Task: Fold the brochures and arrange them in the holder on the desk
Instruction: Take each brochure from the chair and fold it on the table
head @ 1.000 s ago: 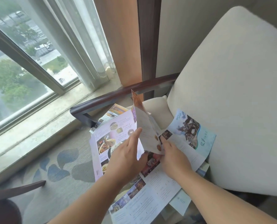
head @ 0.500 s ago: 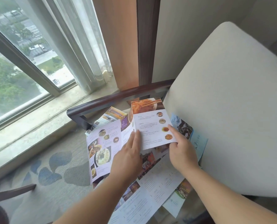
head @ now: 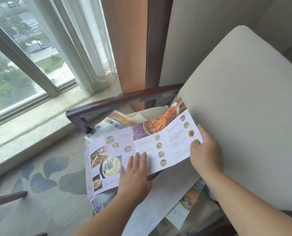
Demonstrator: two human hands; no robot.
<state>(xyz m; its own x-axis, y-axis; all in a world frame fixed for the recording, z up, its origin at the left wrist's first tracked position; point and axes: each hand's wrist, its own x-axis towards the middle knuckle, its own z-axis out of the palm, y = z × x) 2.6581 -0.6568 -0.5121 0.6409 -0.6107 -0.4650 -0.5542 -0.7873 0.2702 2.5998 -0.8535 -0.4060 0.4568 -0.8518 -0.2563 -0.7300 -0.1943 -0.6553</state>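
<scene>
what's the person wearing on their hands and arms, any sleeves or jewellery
Nothing visible. The left hand and right hand are bare, no gloves, no rings on the fingers that show. Both forearms are uncovered to the frame edge: no sleeves, no watch or bracelet at either wrist.

free: carpet at left | blocked: armrest ahead, chair back right | under armrest: seemingly open

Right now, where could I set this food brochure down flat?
Bare: the stone sill between window frame and chair arm, and the carpet left of the chair. Crowded: the seat, covered with loose brochures under the food brochure.
</scene>
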